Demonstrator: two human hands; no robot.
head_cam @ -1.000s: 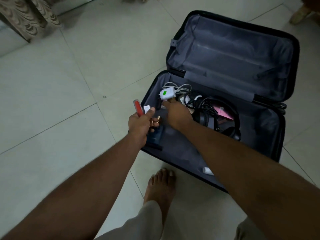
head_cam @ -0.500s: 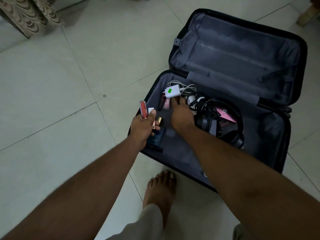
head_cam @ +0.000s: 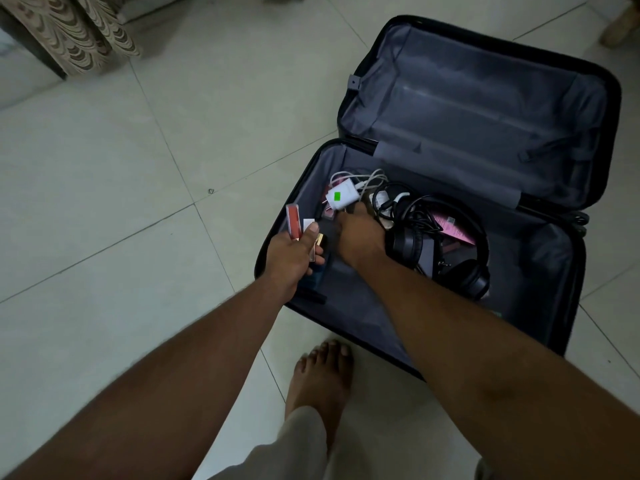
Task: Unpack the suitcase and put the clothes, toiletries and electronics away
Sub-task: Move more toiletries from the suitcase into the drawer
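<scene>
Red-capped cosmetic tubes (head_cam: 294, 221) are gripped together in the left hand (head_cam: 289, 261) at the suitcase (head_cam: 478, 98) left edge, apparently gathered for one trip; the right hand (head_cam: 360, 237) reaches beside the white charger (head_cam: 343, 197), its fingers hidden.

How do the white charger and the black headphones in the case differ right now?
The white charger is a small block with a green sticker; the black headphones are a far larger band with round ear cups. The charger lies toward the case's left end, just beyond the right hand; the headphones lie to that hand's right. Both rest among tangled cables in the suitcase, neither one held.
</scene>
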